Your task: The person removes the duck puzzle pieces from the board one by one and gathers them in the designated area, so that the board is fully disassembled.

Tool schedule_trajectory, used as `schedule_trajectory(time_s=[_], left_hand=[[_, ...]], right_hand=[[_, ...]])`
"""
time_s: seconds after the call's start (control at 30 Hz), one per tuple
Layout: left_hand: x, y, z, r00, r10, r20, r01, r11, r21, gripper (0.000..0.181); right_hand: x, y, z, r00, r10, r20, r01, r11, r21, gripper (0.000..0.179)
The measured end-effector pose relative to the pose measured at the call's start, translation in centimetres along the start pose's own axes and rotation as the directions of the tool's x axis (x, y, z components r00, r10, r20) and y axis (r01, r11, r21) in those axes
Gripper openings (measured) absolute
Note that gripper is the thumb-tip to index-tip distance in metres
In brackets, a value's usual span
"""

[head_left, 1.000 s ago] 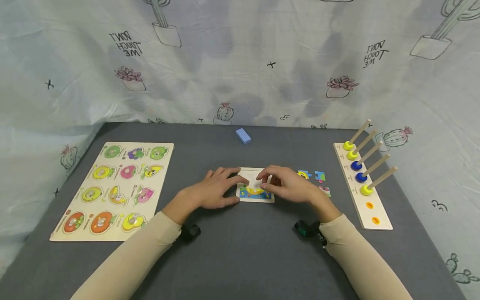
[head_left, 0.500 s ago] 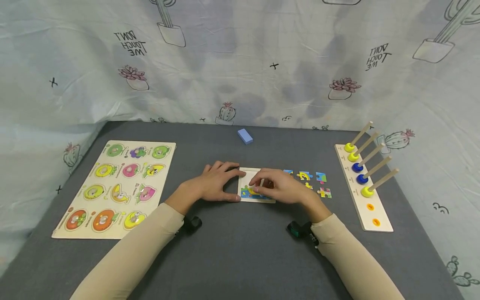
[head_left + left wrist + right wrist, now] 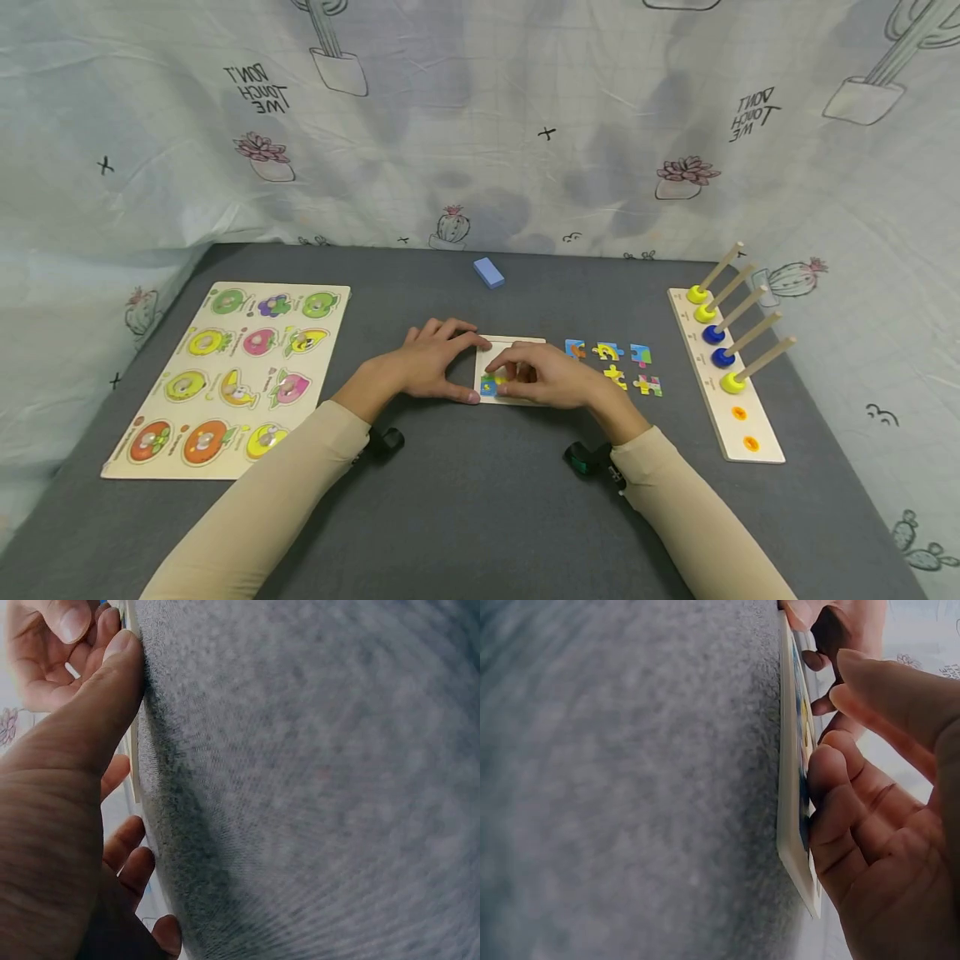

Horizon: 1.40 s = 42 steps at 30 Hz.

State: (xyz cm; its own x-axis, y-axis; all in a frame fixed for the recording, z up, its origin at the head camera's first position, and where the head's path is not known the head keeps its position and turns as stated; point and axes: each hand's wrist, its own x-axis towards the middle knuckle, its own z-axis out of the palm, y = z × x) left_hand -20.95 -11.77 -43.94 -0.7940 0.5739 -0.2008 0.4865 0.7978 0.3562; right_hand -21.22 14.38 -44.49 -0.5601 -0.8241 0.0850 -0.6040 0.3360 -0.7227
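Bracing the frame (image 3: 517, 339) from its left, the left hand (image 3: 437, 362) had relaxed fingers; the right hand (image 3: 543, 372) bent over pieces inside, grip unclear. Pressing level seemed best; loose pieces (image 3: 615, 377) lay right of it.

Puzzle tray (image 3: 517, 338): right part covered by right hand (image 3: 543, 375), the picture beneath hidden; in the left wrist view, a thin edge strip only.
Fruit puzzle board (image 3: 180, 412): lower right corner behind left sleeve (image 3: 258, 492); printed words too small to read.
Left sleeve, right sleeve (image 3: 697, 508): cut off by the head view's bottom edge.
Peg board (image 3: 753, 426): small print illegible.
Grey cloth (image 3: 315, 787): blurred.
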Motion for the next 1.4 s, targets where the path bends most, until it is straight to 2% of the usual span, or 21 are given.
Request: schedule_trajectory(time_s=[0.6,0.9,1.13,1.4], left_hand=[[-0.35,-0.16,0.19,1.0,-0.006,0.012,0.006,1.0,0.001,0.082],[-0.15,-0.2,0.57,1.0,-0.009,0.025,0.009,1.0,0.007,0.083],[-0.38,-0.31,0.4,1.0,-0.009,0.028,0.008,1.0,0.013,0.083],[-0.28,-0.24,0.43,1.0,0.016,0.017,-0.015,1.0,-0.009,0.082]], right_hand=[[0.35,-0.32,0.12,0.998,0.03,0.051,-0.029,0.999,-0.015,0.036],[0.3,-0.2,0.27,0.996,0.056,0.069,-0.054,0.998,-0.03,0.033],[0.81,-0.22,0.4,0.997,0.033,0.074,-0.032,0.999,-0.02,0.028],[0.81,-0.29,0.38,0.993,0.089,0.074,-0.086,0.995,-0.04,0.027]])
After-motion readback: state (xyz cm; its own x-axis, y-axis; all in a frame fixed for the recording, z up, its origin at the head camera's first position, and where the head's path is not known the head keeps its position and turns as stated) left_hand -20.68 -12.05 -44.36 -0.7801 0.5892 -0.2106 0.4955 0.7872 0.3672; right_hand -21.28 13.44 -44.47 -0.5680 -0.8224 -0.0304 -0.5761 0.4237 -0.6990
